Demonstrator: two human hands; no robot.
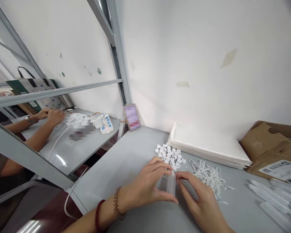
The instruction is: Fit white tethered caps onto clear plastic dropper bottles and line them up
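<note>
Many caps (168, 154), straps (212, 177) beyond left hand (144, 186) (around bottle (171, 185)), pinched right hand (201, 196) (hold unclear)

No text can be read with certainty. On the cardboard box (264, 142) there is a white label (277, 170) with dark printed lines and a dark mark, but the print is too blurred. The purple object (132, 116) by the wall is pixelated.
</note>
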